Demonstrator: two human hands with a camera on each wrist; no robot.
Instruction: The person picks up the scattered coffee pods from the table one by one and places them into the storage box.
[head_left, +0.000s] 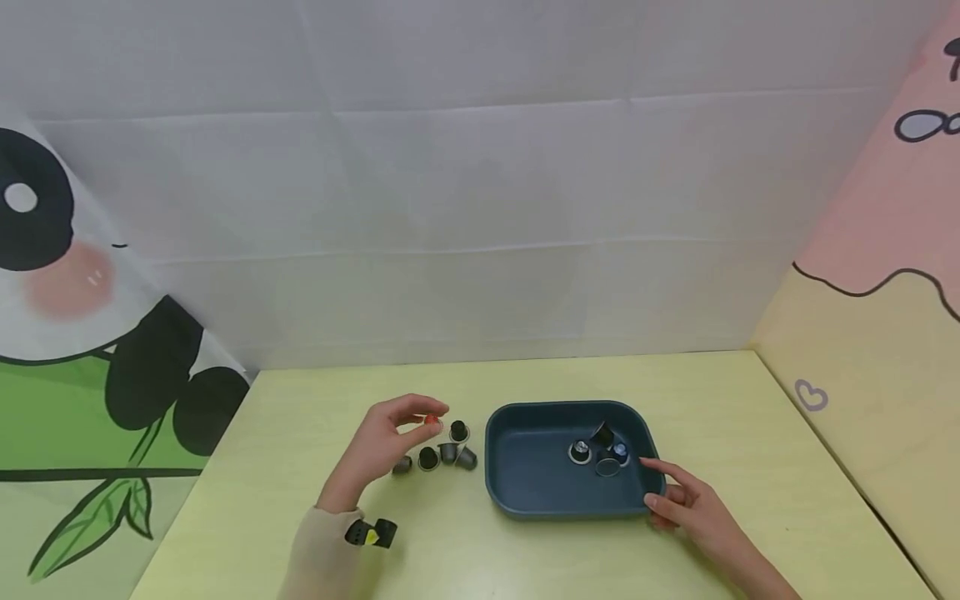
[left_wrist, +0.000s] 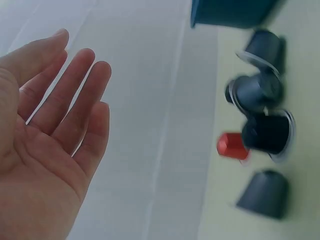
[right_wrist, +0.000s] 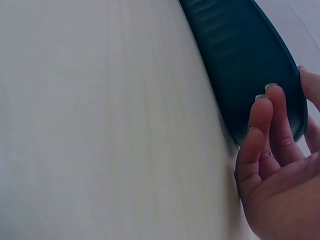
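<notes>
My left hand (head_left: pixel 390 446) hovers over several coffee capsules at the tray's left, its thumb and fingers apart. In the left wrist view its palm (left_wrist: pixel 45 155) is bare, and a red coffee capsule (left_wrist: pixel 232 146) stands on the table, away from the fingers. Around it are black capsules (head_left: pixel 428 458) and grey capsules (head_left: pixel 467 457). My right hand (head_left: pixel 693 504) grips the right end of the dark blue tray (head_left: pixel 517 505), with the index finger over the rim. Several dark capsules (head_left: pixel 580 452) lie in the tray's right half, some tipped over.
The pale yellow table (head_left: pixel 465 567) bears the tray and capsules. A white cloth wall (head_left: pixel 480 300) stands behind it. Printed panels flank it, one with green leaves (head_left: pixel 90 525) on the left, one pink and yellow (head_left: pixel 862 358) on the right.
</notes>
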